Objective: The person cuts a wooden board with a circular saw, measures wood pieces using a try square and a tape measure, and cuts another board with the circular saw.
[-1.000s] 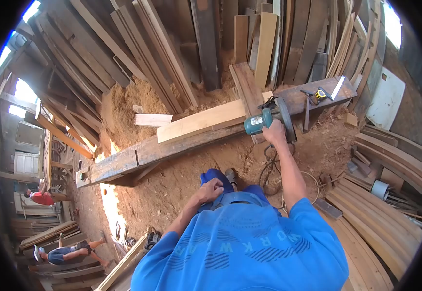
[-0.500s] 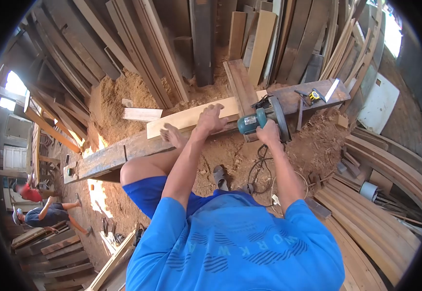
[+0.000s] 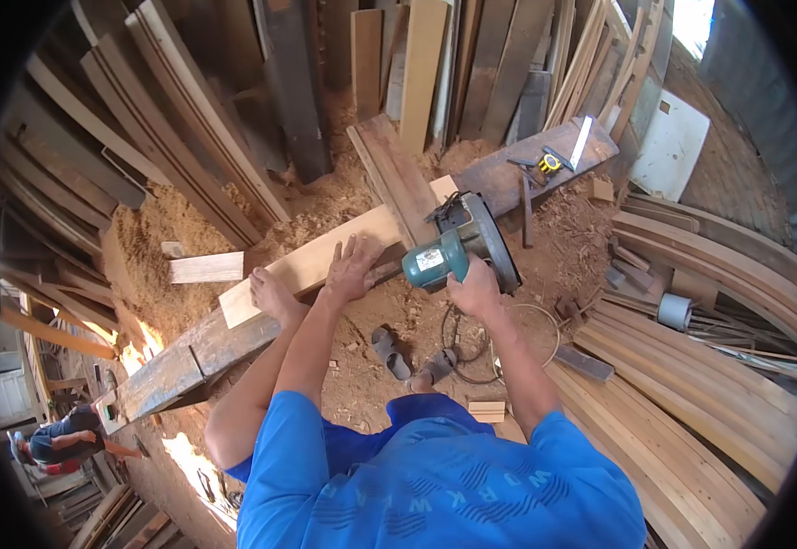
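Observation:
My right hand (image 3: 476,288) is wrapped around the handle of a green circular saw (image 3: 437,259). The saw is tilted, its round guard on the right, by the right end of a pale wooden plank (image 3: 302,263). My left hand (image 3: 352,268) lies on that plank with its fingers stretched out, holding nothing. Beside it, my bare left foot (image 3: 275,295) rests on the plank's near edge. A darker board (image 3: 395,178) crosses over the plank near the saw. Under them runs a long, worn bench board (image 3: 169,377). Whether the blade touches wood is hidden.
A yellow tape measure (image 3: 550,164) and a square (image 3: 582,142) lie at the bench's right end. The saw's cord (image 3: 458,334) loops over sawdust near a sandal (image 3: 391,354). Boards (image 3: 691,403) lie stacked at right. People (image 3: 59,439) are at far left.
The view has turned, shifting the scene left. The saw has come slightly nearer my body. My left hand stays on the plank, close to my foot.

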Demonstrator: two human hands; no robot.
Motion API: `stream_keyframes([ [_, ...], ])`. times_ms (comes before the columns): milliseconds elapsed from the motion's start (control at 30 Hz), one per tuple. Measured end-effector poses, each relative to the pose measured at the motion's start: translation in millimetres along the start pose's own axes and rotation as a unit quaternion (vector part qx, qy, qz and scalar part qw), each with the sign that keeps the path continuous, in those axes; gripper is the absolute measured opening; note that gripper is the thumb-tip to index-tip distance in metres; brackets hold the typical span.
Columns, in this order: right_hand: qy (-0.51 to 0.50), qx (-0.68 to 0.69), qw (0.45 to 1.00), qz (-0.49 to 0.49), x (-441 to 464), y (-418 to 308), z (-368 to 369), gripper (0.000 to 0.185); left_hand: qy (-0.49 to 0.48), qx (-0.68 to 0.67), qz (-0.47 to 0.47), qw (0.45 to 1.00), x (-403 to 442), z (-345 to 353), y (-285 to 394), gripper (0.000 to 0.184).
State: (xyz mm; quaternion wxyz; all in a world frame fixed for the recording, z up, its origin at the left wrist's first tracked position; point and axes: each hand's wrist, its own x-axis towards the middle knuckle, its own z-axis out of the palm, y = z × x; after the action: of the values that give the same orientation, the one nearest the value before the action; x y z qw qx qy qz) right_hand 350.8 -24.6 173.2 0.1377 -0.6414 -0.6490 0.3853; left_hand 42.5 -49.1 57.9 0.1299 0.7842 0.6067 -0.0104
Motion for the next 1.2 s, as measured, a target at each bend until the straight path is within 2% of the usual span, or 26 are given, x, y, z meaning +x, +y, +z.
stream_keyframes([
  [67, 0.004, 0.0, 1.0, -0.005, 1.0, 0.6, 1.3, 0.036, 0.043, -0.032, 0.039, 0.998, 6.6, 17.7, -10.2, 0.083],
  [167, -0.007, 0.027, 1.0, 0.012, 0.5, -8.3, -6.7, 0.039, 0.053, -0.004, 0.048, 0.997, 15.1, 22.4, -11.1, 0.078],
  [267, -0.019, 0.141, 0.99, -0.021, 11.0, 16.6, 3.2, 0.039, 0.066, 0.013, 0.06, 0.996, 15.7, 27.0, -11.8, 0.075],
  [400, 0.036, 0.327, 0.944, 0.026, 7.9, 12.3, -11.7, 0.03, 0.086, 0.022, 0.073, 0.993, 20.1, 34.9, -13.5, 0.073],
  [500, 0.079, 0.344, 0.933, 0.063, -11.6, 6.4, -25.3, 0.029, 0.071, 0.027, 0.083, 0.994, 16.8, 30.9, -10.1, 0.072],
  [567, 0.088, 0.306, 0.947, 0.035, -17.2, 20.0, -25.9, 0.03, 0.071, 0.01, 0.087, 0.994, 17.9, 26.0, -10.3, 0.073],
  [733, 0.078, 0.244, 0.966, 0.042, -21.5, 30.1, -33.2, 0.032, 0.054, 0.017, 0.094, 0.994, 19.2, 23.5, -12.2, 0.075],
  [1200, 0.052, 0.283, 0.955, 0.065, -8.9, 37.3, -24.0, 0.03, 0.067, -0.01, 0.094, 0.993, 19.5, 28.2, -13.9, 0.076],
])
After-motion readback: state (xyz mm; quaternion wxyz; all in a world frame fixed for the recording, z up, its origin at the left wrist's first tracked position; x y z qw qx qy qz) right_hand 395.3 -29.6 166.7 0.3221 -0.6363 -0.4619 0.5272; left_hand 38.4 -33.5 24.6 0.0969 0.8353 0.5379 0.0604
